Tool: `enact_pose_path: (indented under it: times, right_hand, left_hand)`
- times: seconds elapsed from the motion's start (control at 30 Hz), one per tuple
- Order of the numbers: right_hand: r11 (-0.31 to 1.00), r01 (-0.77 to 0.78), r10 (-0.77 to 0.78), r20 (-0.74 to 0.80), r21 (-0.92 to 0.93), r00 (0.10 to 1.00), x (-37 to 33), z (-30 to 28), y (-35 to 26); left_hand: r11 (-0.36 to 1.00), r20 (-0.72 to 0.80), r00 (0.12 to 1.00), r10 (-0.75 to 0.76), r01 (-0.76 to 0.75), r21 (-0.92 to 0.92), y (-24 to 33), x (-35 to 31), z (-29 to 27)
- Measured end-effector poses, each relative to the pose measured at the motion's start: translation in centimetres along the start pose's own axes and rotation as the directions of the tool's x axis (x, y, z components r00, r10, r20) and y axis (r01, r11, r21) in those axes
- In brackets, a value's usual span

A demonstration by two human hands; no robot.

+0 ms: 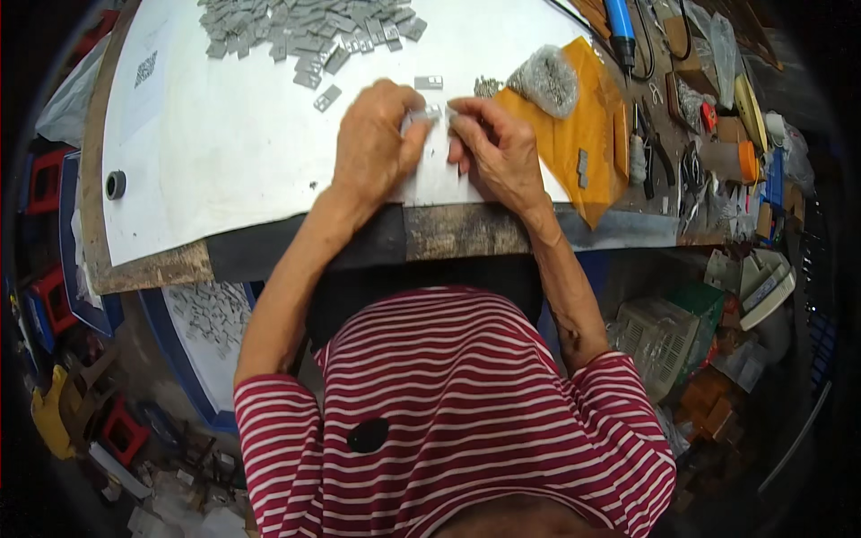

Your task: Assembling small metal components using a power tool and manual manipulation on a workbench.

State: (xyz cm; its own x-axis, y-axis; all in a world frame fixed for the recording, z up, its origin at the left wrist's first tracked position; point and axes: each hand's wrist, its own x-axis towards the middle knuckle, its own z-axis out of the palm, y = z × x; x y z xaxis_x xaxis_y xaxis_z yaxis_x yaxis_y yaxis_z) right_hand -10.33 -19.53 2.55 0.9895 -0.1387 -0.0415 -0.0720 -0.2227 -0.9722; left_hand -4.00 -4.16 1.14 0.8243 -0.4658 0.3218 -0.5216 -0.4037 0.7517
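Note:
My left hand (pixel 378 143) is closed on a small grey metal plate (pixel 432 112), which juts out past the thumb and forefinger. Close beside it, the thumb and forefinger of my right hand (pixel 502 148) pinch together at the plate's right end. Whatever they hold is too small to make out. Just beyond the fingertips lies another grey plate (pixel 429 82) with a bright end. A large heap of similar plates (pixel 309 22) spreads over the far side of the white table sheet (pixel 224 161). One loose plate (pixel 327 98) lies left of my left hand.
To the right, a clear bag of small metal parts (pixel 547 82) and a little pile of them (pixel 487 87) sit by a yellow-brown envelope (pixel 592 117). Pliers (pixel 662 157) and a blue-handled tool (pixel 621 27) lie farther right. A dark ring (pixel 116 185) is at left.

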Motion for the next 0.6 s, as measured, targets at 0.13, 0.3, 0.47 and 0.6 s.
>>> enact_pose_path:
  times: [0.13,0.3,0.47,0.6]
  right_hand:
    - [0.995,0.099,-0.098,-0.031,0.032,0.995,0.0,-0.1,-0.2]
    - [1.000,0.015,-0.014,-0.080,0.007,0.997,-0.3,0.2,0.1]
    - [0.990,0.132,-0.135,-0.103,-0.041,0.985,-1.1,0.6,0.7]
    - [0.996,0.093,-0.093,-0.117,-0.004,0.989,-1.0,0.2,0.4]
  left_hand:
    - [0.996,-0.019,0.998,0.053,-0.051,0.079,-0.1,0.6,-0.7]
    - [0.995,-0.048,0.997,0.061,-0.057,0.085,-1.0,0.5,-0.2]
    - [0.994,-0.031,1.000,0.007,-0.004,0.108,0.0,0.1,0.0]
    - [0.997,-0.064,0.997,-0.031,0.035,0.062,0.0,0.1,0.1]
